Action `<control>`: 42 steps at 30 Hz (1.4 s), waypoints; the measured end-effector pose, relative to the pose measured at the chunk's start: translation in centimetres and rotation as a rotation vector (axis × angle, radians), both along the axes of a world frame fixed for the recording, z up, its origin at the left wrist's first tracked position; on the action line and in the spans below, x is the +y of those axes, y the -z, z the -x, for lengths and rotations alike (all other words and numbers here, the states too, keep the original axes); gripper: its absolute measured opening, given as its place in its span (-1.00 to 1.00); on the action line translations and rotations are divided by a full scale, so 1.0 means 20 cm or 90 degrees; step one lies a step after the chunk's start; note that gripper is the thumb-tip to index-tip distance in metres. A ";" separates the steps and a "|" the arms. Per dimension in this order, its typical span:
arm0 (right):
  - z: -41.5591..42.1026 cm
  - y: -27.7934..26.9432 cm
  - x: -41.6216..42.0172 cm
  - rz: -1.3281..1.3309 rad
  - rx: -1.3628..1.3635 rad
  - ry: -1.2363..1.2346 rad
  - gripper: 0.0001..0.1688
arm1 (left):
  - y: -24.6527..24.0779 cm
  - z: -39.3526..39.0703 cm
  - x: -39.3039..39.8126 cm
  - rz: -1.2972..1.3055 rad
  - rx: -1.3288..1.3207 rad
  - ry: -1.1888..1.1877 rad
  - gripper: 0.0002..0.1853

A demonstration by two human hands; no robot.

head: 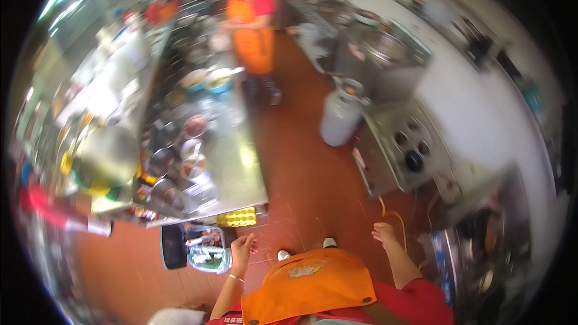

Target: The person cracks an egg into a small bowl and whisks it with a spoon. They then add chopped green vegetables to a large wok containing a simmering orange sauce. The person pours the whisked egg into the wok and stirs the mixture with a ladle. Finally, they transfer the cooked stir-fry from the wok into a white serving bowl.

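Note:
My left hand (244, 247) is held out over the tiled floor, its fingers loosely curled and nothing seen in it. Beside it on the floor are a bin lined with clear plastic (209, 259) and a black bin (173, 246). Out to the right, my right hand (384, 233) hangs in the air with bent fingers, near an orange hose (401, 223), and appears to hold nothing. Between the two arms lies my orange apron (316, 280). Ahead on the left stands a steel counter (246, 158) bearing bowls and clear containers.
A gas cylinder (341, 115) stands beside a steel unit with round wells (406, 144) on the right. Further up the aisle, a person in an orange apron (253, 22) stands at the counter. A red sleeve (49, 210) of someone else shows at far left.

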State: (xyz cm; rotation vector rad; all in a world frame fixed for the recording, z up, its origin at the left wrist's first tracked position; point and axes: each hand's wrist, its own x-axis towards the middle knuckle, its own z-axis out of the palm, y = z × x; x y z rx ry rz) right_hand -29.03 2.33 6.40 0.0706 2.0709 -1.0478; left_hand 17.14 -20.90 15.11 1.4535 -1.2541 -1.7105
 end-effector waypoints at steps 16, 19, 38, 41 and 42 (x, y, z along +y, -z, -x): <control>0.61 -0.45 2.62 -0.618 0.587 0.064 -0.43 | 0.15 1.50 1.31 -0.033 0.014 0.571 -0.68; 0.86 -0.54 3.04 -0.710 0.455 0.088 -0.29 | 0.08 1.66 1.57 -0.034 -0.048 0.649 -0.70; 1.12 -0.61 3.54 -0.455 0.429 -0.007 -0.30 | 0.49 3.35 2.82 0.024 0.085 1.081 -0.54; 1.01 -0.82 3.51 -0.428 0.380 0.012 -0.31 | 0.44 3.55 3.04 0.064 0.074 1.125 -0.44; 0.98 -0.89 3.51 -0.417 0.369 0.024 -0.31 | 0.43 3.61 3.11 0.027 0.062 1.130 -0.41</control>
